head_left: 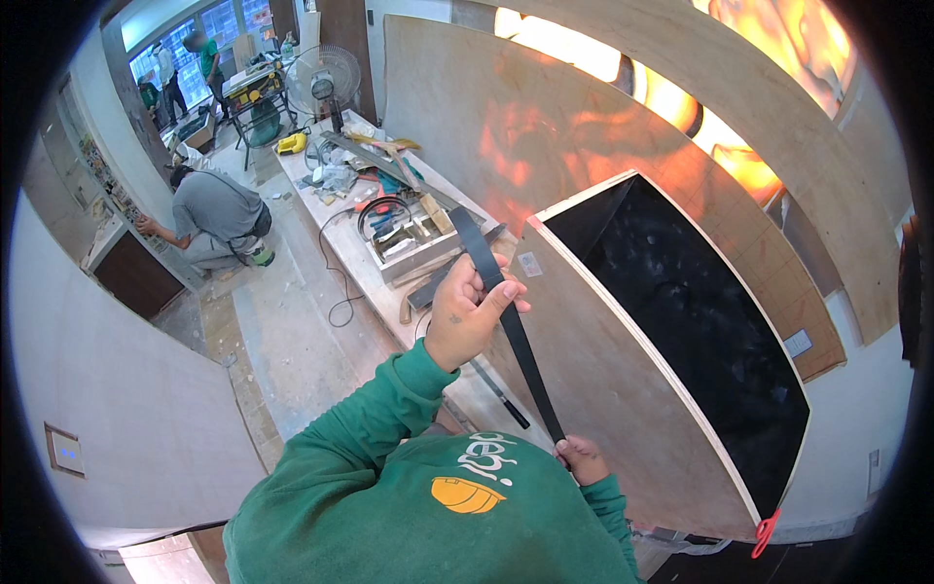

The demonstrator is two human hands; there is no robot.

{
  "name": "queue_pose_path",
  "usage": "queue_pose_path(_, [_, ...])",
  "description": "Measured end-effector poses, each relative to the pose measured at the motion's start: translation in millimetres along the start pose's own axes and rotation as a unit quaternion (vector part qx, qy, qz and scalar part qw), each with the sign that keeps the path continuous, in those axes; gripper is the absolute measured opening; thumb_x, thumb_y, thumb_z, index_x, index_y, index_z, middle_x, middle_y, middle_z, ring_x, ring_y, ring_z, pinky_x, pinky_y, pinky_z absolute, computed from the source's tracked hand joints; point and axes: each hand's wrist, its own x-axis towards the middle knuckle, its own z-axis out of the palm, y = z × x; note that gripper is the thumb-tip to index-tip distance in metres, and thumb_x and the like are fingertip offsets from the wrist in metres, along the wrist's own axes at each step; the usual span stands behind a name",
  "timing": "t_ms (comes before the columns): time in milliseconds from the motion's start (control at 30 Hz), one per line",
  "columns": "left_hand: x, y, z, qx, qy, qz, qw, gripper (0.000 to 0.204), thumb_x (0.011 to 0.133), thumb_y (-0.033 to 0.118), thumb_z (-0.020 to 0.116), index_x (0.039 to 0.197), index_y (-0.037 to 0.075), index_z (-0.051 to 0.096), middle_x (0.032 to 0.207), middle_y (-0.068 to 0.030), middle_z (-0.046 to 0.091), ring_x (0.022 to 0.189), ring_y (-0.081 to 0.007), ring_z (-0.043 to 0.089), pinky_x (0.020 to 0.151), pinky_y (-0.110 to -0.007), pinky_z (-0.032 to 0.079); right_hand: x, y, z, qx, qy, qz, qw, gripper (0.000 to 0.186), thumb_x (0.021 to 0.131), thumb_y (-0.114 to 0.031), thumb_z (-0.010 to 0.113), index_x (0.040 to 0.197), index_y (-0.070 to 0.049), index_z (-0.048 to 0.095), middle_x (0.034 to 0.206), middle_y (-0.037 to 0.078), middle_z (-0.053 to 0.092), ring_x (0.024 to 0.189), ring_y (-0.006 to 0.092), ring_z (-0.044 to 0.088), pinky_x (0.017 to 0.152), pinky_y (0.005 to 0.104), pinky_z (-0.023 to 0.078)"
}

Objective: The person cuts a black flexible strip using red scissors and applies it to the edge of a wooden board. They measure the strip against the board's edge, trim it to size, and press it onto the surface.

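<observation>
A long, flat black strip (521, 348) slants down in front of my chest. My left hand (469, 313) is closed around its upper part, thumb over its face, and the upper end sticks out past my fingers. Lower down, my right hand (584, 460) pinches the strip near its bottom end. Just right of both hands lies a large wooden cabinet box (623, 350) with a black inside (681, 292) and pale, bare edges. A tool with a black handle (514, 413) lies on the bench by the strip. Red-handled scissors (765, 534) are at the box's near corner.
The long bench (336, 229) holds a wooden tool tray (420, 258), a hammer (409, 304), a yellow tool (291, 144) and loose cables. A fan (326, 83) stands beyond. One person (216, 216) crouches at left; others are far back. A large wood panel (457, 97) leans behind the box.
</observation>
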Motion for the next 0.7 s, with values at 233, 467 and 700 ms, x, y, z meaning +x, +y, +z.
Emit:
queue_pose_path(233, [-0.9,-0.9,0.4,-0.007,-0.035,-0.023,0.999,0.047,0.093,0.003,0.064,0.132,0.001,0.038,0.114,-0.0188,0.064,0.093,-0.0227,0.069,0.085,-0.035,0.056,3.6,-10.1,10.1,0.013,0.008,0.013,1.0,0.03,0.101,-0.029,0.056,0.081,-0.007,0.061,0.069,-0.006,0.048,0.063,0.0069,0.043,0.058,0.0239,0.036])
queue_pose_path(467, [2.1,6.8,-15.8,-0.005,-0.098,-0.067,0.993,0.056,0.092,0.003,0.065,0.139,0.003,0.035,0.114,-0.0184,0.065,0.098,-0.0237,0.068,0.094,-0.038,0.052,4.0,2.0,2.9,0.019,0.013,0.013,1.0,0.032,0.101,-0.032,0.055,0.081,-0.008,0.061,0.066,-0.006,0.047,0.061,0.007,0.041,0.056,0.0237,0.034])
queue_pose_path(700, [4.0,-20.3,-40.9,0.016,-0.024,-0.064,0.998,0.045,0.092,0.005,0.067,0.129,0.002,0.042,0.098,-0.0115,0.066,0.091,-0.02,0.069,0.082,-0.033,0.057,-0.4,-15.2,3.4,0.041,-0.007,0.025,0.999,0.03,0.1,-0.03,0.056,0.081,-0.006,0.063,0.064,-0.004,0.049,0.058,0.0076,0.042,0.055,0.0238,0.033])
